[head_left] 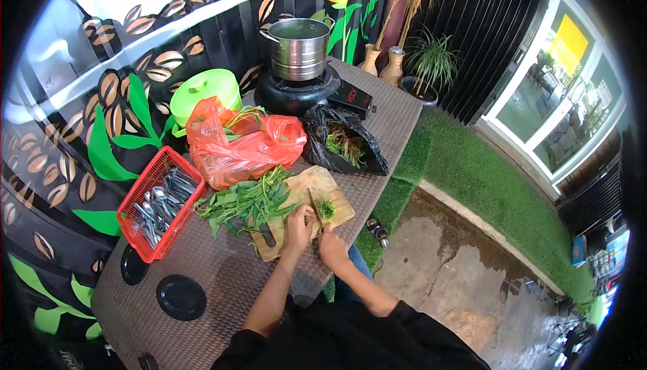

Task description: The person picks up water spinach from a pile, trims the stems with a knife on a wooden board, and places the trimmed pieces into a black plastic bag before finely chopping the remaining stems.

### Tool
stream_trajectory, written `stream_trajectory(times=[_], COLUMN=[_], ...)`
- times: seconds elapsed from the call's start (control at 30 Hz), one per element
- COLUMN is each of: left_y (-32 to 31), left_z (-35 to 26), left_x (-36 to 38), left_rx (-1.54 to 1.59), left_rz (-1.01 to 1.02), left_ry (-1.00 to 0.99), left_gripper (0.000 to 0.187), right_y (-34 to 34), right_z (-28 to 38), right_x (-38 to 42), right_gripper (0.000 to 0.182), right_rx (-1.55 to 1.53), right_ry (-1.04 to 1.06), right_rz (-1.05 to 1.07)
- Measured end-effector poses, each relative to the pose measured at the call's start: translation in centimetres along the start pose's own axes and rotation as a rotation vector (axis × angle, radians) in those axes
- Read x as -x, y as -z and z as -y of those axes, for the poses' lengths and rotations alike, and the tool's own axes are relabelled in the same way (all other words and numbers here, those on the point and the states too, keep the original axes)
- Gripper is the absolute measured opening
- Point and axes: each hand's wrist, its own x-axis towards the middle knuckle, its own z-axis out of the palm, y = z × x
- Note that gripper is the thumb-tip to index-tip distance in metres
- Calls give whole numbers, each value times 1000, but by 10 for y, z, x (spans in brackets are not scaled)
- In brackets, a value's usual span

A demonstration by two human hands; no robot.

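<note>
My right hand (333, 247) is closed round the handle of a knife (314, 203), whose blade points away from me across a wooden cutting board (323, 180). Just left of the blade, my left hand (298, 227) rests on the board with its fingers curled; whatever is under them is hidden. Finely cut green pieces (326, 209) lie in a small heap to the right of the blade. A bunch of long leafy greens (249, 198) spreads over the board's left edge and onto the table. Near my left wrist lies a dark handle-like object (267, 236), partly under the leaves.
Behind the board are a red plastic bag (236, 147), a black bag with greens (347, 142) and a steel pot (297, 53) on a stove (286, 94). Left are a red cutlery basket (151, 178), a green lidded container (202, 94) and black plates (181, 297).
</note>
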Motion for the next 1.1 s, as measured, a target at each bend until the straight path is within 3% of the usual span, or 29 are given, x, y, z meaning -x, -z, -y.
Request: stream_trajectory(times=[0.13,0.3,0.4,0.5,0.67,0.73,0.87,0.93,1.1], left_y=[-4,-1,-4,-4,2,1,4,4,4], left_z=[-1,0,1,-2,-6,-5,-7,-7,0], left_x=[-6,-1,9,17,19,16,8,4,4], left_rx=[11,-39,-50,-135,-221,-134,-71,22,-31], left_rz=[-23,-54,-59,-71,-87,-82,-65,-86,-73], left_ry=[93,29,26,-18,-72,30,9,141,108], left_gripper=[24,17,11,7,9,8,10,14,15], right_y=[5,24,8,15,-2,-5,7,16,2], right_z=[0,9,9,7,2,4,5,10,13], right_x=[-23,-10,0,-18,-9,-6,-19,-14,-9], right_gripper=[30,28,29,30,28,26,31,29,30], right_rx=[-37,-84,-16,-68,-55,-25,-56,-80,-89], right_ry=[118,148,35,142,132,90,140,129,64], right_rz=[-40,-3,11,-2,-35,-66,-24,-15,-3])
